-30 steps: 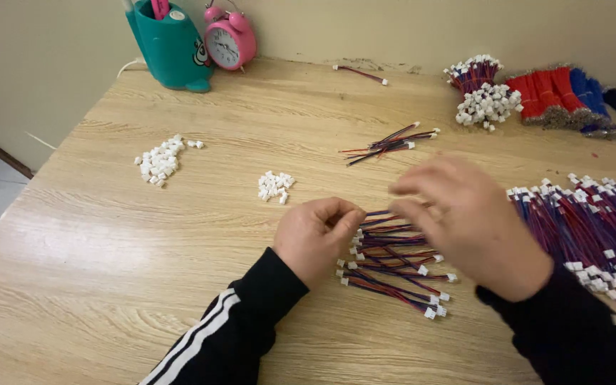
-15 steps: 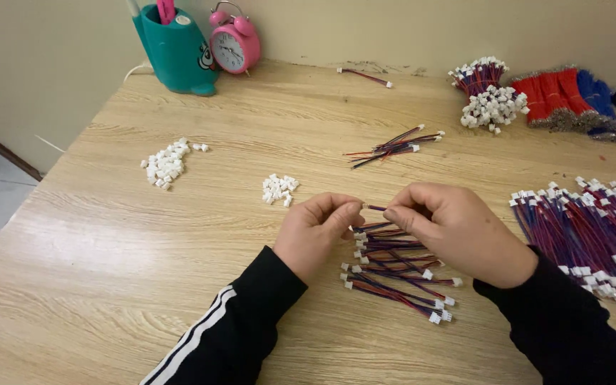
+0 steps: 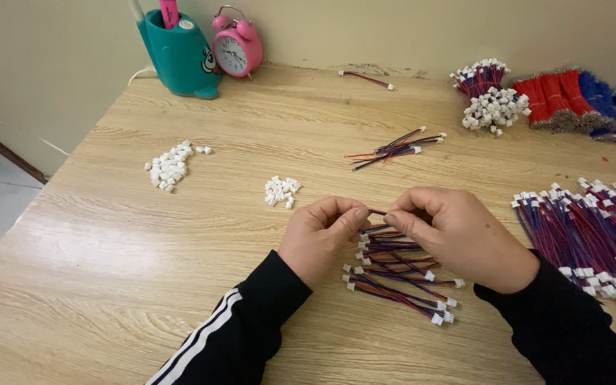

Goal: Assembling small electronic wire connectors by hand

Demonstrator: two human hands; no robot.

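Bridging both hands, a short wire (image 3: 376,212) is pinched between left fingers (image 3: 351,217) and right fingers (image 3: 402,221).

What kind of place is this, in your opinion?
Probably a home desk used for small hand assembly: a wooden table against a wall, a pink alarm clock, and piles of wire leads and white connectors.

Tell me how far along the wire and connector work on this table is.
Looks done: a small pile of wires with white end plugs lies under the hands, a much larger one at the right. In hand: the left hand and right hand pinch one short wire between their fingers. Apparently left: loose white connectors and, a few wires mid-table, and bundles at the back.
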